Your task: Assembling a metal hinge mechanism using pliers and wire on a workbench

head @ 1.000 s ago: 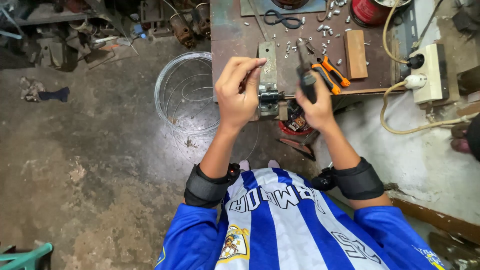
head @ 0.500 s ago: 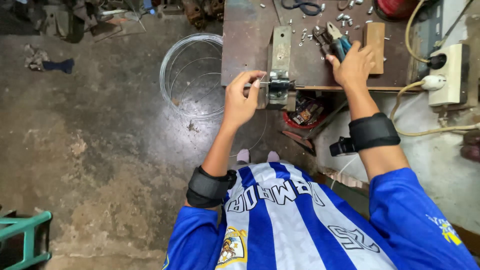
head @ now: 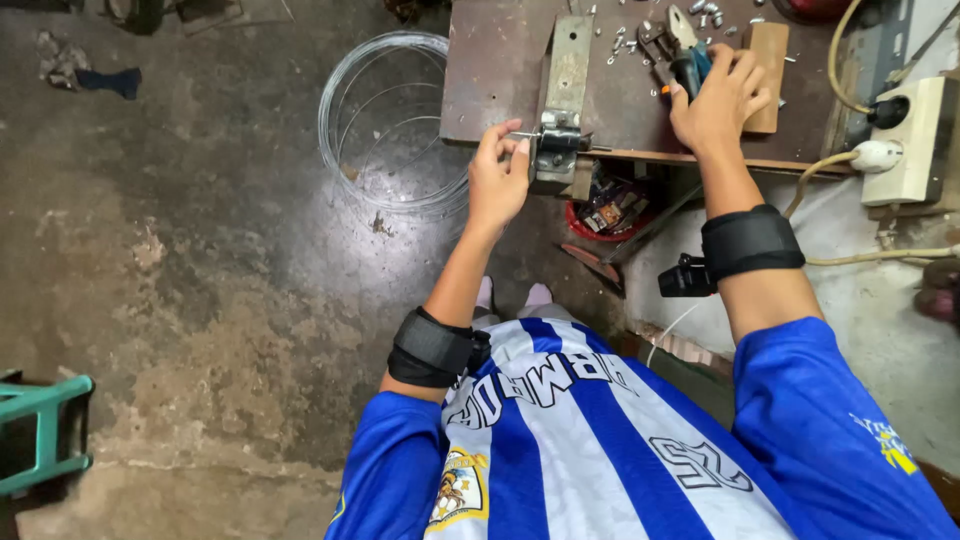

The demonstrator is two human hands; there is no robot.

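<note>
My left hand pinches a thin metal pin that sticks out of a small metal clamp fixture at the front edge of the brown workbench. My right hand is closed around the blue handles of a pair of pliers lying on the bench top. A long grey metal bracket runs back from the fixture. Both forearms wear black bands.
A coil of thin wire lies on the concrete floor left of the bench. Several screws and a wooden block sit on the bench. A white power strip with cables hangs at the right. A green stool stands lower left.
My right hand left the fixture, reached back across the bench and closed on the pliers. My left hand stayed at the fixture, fingers now on the pin.
</note>
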